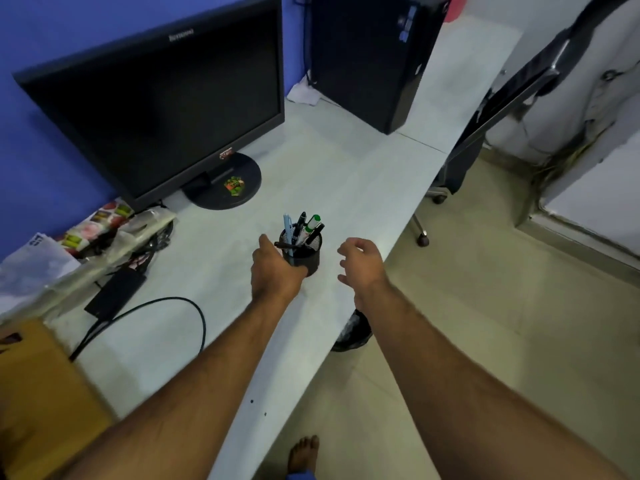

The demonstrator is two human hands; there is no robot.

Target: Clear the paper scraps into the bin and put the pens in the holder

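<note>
Soft, even indoor light is falling across the pale grey desk (346,174), leaving only faint shadows beside the black mesh pen holder (304,252) and under the round black monitor stand (225,183). The dark flat monitor screen (152,98) is showing no glare. A slight blur is softening the whole view, worst at the far right. Wide-angle distortion is bending the desk edge and stretching the bare forearms near the bottom.

Monitor (156,98): brand lettering on top bezel, blurred, likely "lenovo". Other labels, stickers: too blurred to read.
</note>
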